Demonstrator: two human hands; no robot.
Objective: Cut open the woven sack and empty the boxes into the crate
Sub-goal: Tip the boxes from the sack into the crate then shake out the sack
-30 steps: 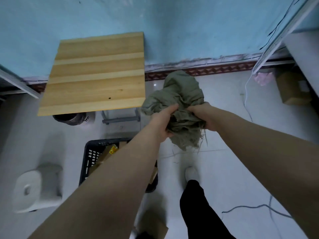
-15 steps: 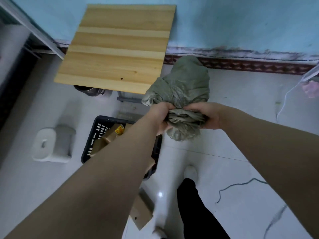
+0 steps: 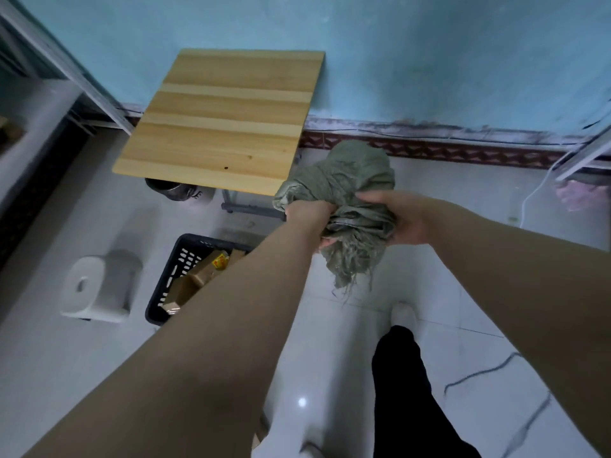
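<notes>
Above the white tiled floor [image 3: 479, 292], at chest height in front of me, I hold the woven sack [image 3: 350, 176] bunched into a crumpled grey-green bundle. It is clear of the floor and hangs just right of the table's near corner. Frayed threads [image 3: 350, 282] trail from its lower end.

Left hand [image 3: 309, 214]: fingers curled tight into the left side of the bundle and gripping the cloth. The fingertips are buried in the folds, so I cannot tell how they lie.

Right hand [image 3: 401, 219]: it clasps the right side of the bundle, thumb over the top and fingers wrapped beneath, closed on the fabric. The two hands sit near each other with the gathered cloth between them.

Crate [image 3: 183, 251]: black slotted plastic, on the floor below my left forearm, which hides its right half. Brown cardboard boxes [image 3: 195, 282] lie inside it, jumbled at angles, with a small yellow packet [image 3: 220, 261] among them. The sack is above and to the right of the crate, not over it.

Surroundings: a pale wooden table [image 3: 224, 120] stands against the blue wall [image 3: 429, 61]. A dark round vessel [image 3: 165, 188] sits on the floor under the table's near edge. A white plastic stool [image 3: 96, 289] stands just left of the crate. My black trouser leg [image 3: 406, 391] and light shoe [image 3: 404, 314] are below the sack. A dark cable [image 3: 479, 371] runs across the tiles at lower right, and something pink [image 3: 575, 195] lies at the right edge, too blurred to identify.
</notes>
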